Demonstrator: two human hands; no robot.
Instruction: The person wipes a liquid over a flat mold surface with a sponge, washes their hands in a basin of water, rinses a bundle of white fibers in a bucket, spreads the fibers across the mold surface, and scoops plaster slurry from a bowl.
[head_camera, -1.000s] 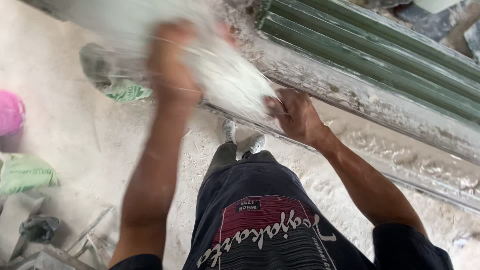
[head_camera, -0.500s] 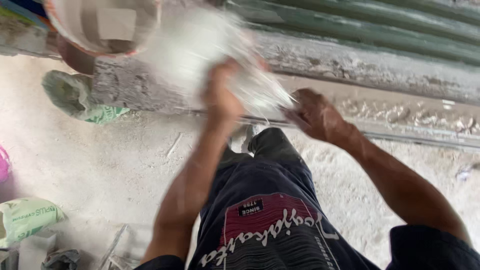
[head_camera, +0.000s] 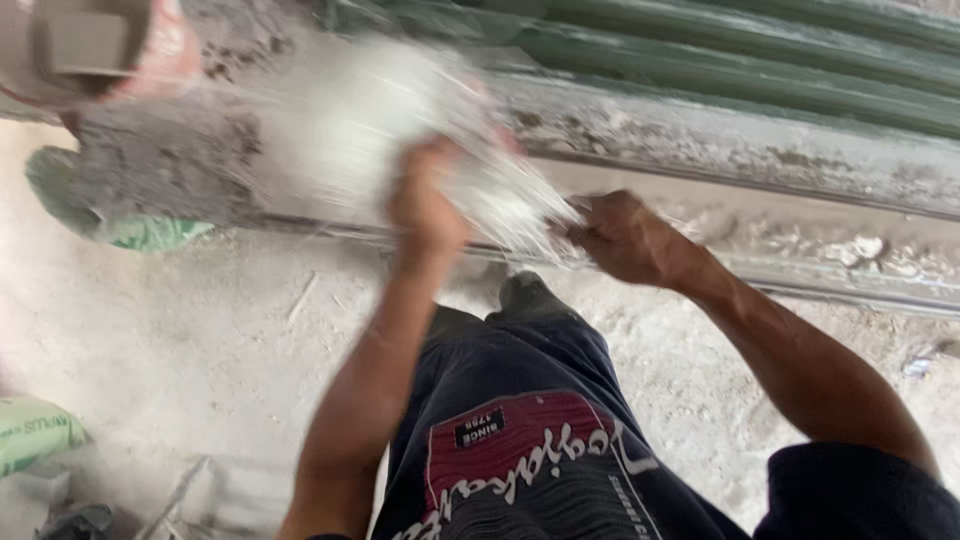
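Observation:
A white woven plastic sack (head_camera: 370, 130), blurred with motion, is held up in front of me. My left hand (head_camera: 425, 205) grips it near its middle. My right hand (head_camera: 620, 235) is closed on the bunched end of the sack, further right. Both arms reach forward over my dark shorts with a red patch (head_camera: 520, 450). My foot (head_camera: 525, 295) shows below the sack on the dusty concrete floor.
A green corrugated metal shutter (head_camera: 750, 70) and a rough concrete sill (head_camera: 800, 160) run along the top. A pinkish bucket (head_camera: 90, 45) sits at top left, above a green sack (head_camera: 120, 230). Another green bag (head_camera: 35, 435) and debris lie at lower left.
The view has swung right, so the bucket has come into sight. The sack and both hands have shifted right in view, with the left hand lower on the sack.

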